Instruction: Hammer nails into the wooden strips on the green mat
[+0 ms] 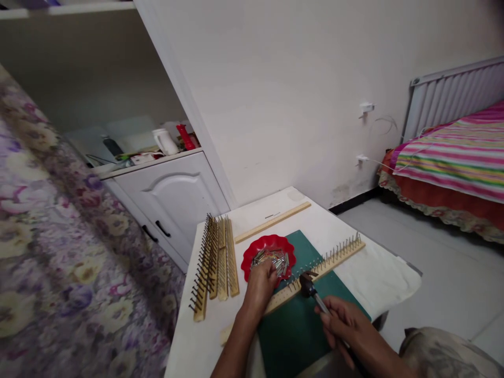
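My right hand grips the handle of a claw hammer, whose head is over a wooden strip. A row of upright nails stands along that strip, and its near-left part shows bare wood with small marks or holes. My left hand reaches into the red scalloped bowl, its fingers drawn together at the loose nails. What the fingertips pinch is hidden. Under the strip lies a green mat.
Several nail-studded strips lie at the table's left. A plain wooden strip lies behind the bowl, on the white tabletop. A white cabinet and floral curtain are to the left, a bed to the right.
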A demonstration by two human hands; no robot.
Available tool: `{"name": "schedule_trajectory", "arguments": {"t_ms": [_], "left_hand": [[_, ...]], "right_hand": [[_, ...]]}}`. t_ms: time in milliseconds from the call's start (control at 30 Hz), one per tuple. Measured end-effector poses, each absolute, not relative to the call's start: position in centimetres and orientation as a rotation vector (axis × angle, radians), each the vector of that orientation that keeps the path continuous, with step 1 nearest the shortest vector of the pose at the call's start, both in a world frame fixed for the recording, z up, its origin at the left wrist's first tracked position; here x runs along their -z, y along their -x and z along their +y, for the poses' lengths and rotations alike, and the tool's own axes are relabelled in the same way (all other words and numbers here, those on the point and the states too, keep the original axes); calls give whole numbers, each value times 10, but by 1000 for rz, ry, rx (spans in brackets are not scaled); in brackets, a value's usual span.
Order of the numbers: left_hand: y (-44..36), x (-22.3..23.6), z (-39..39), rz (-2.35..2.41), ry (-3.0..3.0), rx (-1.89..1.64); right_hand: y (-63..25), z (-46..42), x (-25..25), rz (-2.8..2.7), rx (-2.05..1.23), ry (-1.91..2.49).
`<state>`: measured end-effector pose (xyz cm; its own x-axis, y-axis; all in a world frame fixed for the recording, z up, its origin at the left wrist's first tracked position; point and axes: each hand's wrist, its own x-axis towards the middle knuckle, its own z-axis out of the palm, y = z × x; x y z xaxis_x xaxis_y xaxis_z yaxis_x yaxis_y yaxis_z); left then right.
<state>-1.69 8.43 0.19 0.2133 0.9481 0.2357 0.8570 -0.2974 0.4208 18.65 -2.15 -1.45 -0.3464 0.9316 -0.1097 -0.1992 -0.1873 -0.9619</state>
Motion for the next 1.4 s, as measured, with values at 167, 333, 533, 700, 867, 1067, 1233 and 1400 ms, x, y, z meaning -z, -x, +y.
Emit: {"name": "schedule_trajectory", "arguments": {"t_ms": [167,333,533,700,867,1067,1233,1400], "left_hand": [[20,-5,61,1533,-2120,-964],[16,-4,38,1430,-1766,-1102],[8,-4,22,1290,-1479,-1077],[0,-5,12,1267,-1474,-1062],[-15,-5,-6,1214,-1699,-967],[-27,-14,-19,1182,-1981,-903],[-27,-13,-20,1255,-1831,-978],[-33,-6,-23,1165,-1320,-1128]], "right_hand": [[-186,-23,16,-1218,-1621,968],[-188,-24,14,-1230,-1600,967],[-190,-25,6,-1252,-1561,966],[-189,-26,3,-1194,-1565,982],[-185,-23,7,-1123,-1509,1014],[-186,-22,8,-1117,-1501,999],[-188,-24,3,-1078,-1540,960],[-191,-24,2,-1064,-1605,884]]}}
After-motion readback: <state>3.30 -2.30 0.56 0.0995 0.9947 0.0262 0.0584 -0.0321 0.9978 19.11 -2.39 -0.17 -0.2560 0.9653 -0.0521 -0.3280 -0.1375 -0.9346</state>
